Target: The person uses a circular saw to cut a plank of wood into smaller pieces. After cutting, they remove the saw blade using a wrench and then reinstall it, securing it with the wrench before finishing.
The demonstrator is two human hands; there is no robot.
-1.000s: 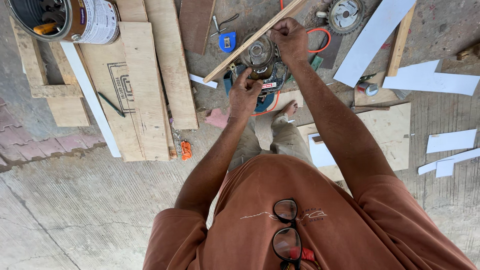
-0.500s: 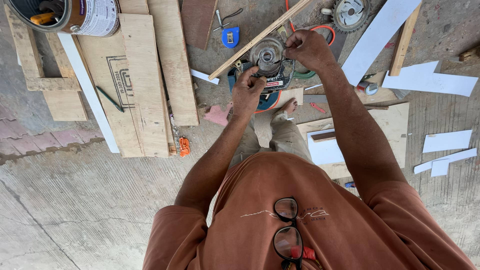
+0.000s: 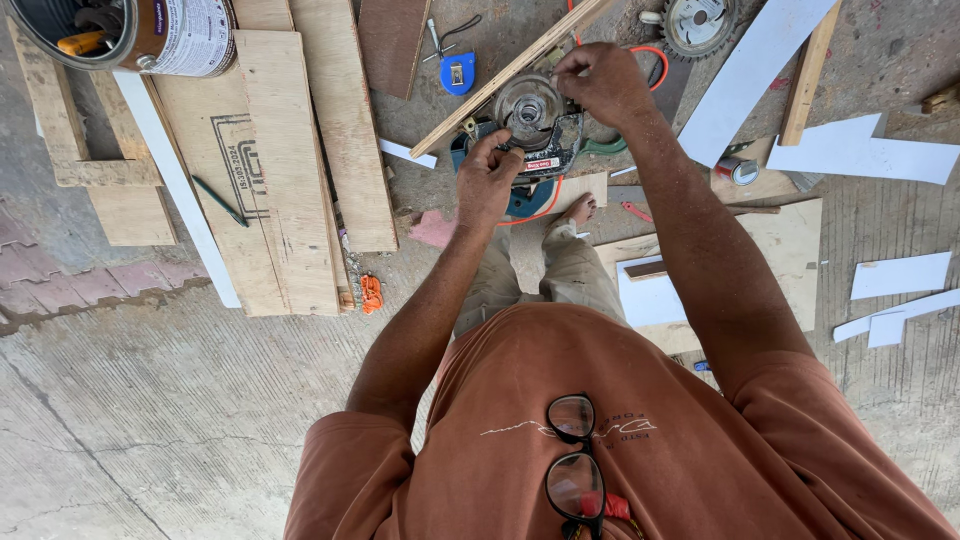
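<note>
Blade-fitting step, I judge: the left hand [image 3: 487, 180] grips the circular saw [image 3: 530, 125] (held above the floor [image 3: 150, 420], near the wooden strip [image 3: 500, 75]); the right hand [image 3: 600, 85] pinches its hub. Next calls for a steady body.

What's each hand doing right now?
Left hand: fingers closed on the edge of the circular saw.
Right hand: fingers curled on the saw's top; what they pinch cannot be told.

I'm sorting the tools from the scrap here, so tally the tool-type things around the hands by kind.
Circular saw, under both hands: 1
Loose saw blade: 1
Paint can: 1
Blue tool: 1
Pencil: 1
Total: 5
</note>
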